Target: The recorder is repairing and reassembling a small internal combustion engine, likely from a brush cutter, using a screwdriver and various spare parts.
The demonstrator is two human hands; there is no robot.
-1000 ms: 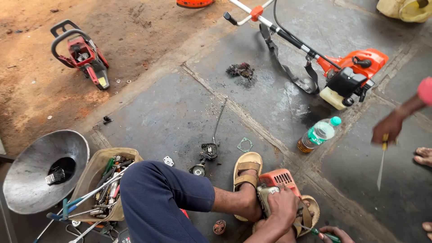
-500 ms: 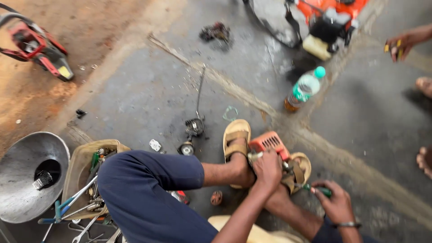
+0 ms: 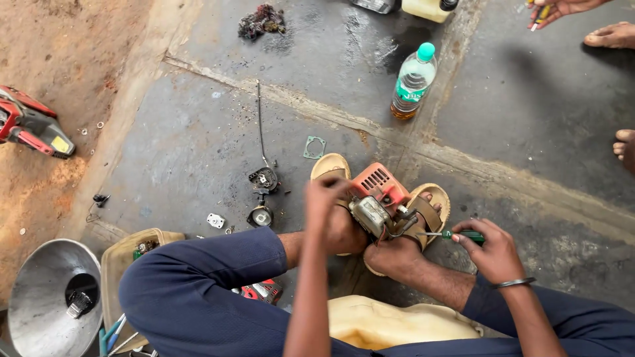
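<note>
A small orange and grey engine (image 3: 376, 197) sits on the concrete floor, clamped between my two sandalled feet. My left hand (image 3: 325, 194) rests on the engine's left side, fingers bent around it. My right hand (image 3: 491, 250) grips a green-handled screwdriver (image 3: 456, 234) whose tip points left into the engine's grey part. A metal bracelet circles my right wrist. My knees in dark blue trousers frame the lower view.
Loose parts lie left of the engine: a carburettor with cable (image 3: 263, 178), a round part (image 3: 260, 215), a gasket (image 3: 315, 147). A plastic bottle (image 3: 411, 82) stands behind. A metal funnel (image 3: 53, 297) and tool tray (image 3: 132, 254) sit lower left, a red chainsaw (image 3: 30, 125) far left. Another person's hand (image 3: 562, 8) and feet (image 3: 612, 34) are upper right.
The view has tilted down and closer to the engine. My right hand has brought the screwdriver up to the engine; my left hand stays on it.
</note>
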